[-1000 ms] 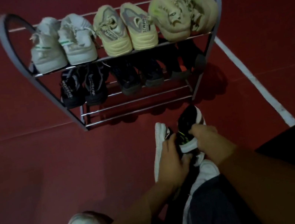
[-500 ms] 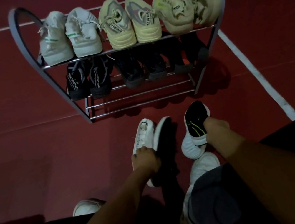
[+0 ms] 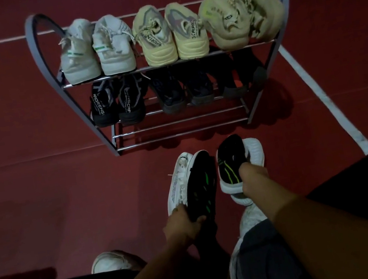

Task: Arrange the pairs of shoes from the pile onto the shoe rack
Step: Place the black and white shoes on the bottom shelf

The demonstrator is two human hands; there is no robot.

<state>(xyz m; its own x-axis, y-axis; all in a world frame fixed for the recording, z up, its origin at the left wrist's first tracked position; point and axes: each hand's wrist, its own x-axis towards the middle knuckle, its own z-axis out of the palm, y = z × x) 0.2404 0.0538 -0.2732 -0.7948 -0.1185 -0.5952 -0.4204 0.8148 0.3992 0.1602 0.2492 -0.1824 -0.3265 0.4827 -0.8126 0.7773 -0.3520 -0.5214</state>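
A dark red floor point(image 3: 40, 187) with white painted lines fills the view. On it stands a metal shoe rack point(image 3: 42, 56) with curved grey side frames and three tiers of chrome bars. The top tier holds three pairs side by side, heels toward the viewer: a white pair with green tabs point(image 3: 96, 48) on the left, a pale yellow pair point(image 3: 170, 33) in the middle, and a pale yellow-green pair point(image 3: 241, 10) on the right, leaning against each other. The middle tier holds three dark pairs; the left black pair point(image 3: 116, 102) carries white lettering, while the other two sit in shadow and are hard to make out. The bottom tier point(image 3: 181, 127) carries nothing.

In front of the rack, the person's left hand point(image 3: 185, 226) holds a white shoe point(image 3: 193, 186) by its heel end, turned on its side so its black sole with green patches faces right; the fingers are closed around the heel, thumb on the sole. Just beside it, the right hand point(image 3: 254, 181) is clamped on a black shoe with a white sole and green stripes point(image 3: 233, 165), fingers hidden behind it. Both shoes are off the rack, near its lowest bars.

Lower down, more pale shoes point(image 3: 247, 221) lie partly hidden under the right forearm, and another white shoe point(image 3: 111, 261) is cut off by dark clothing.
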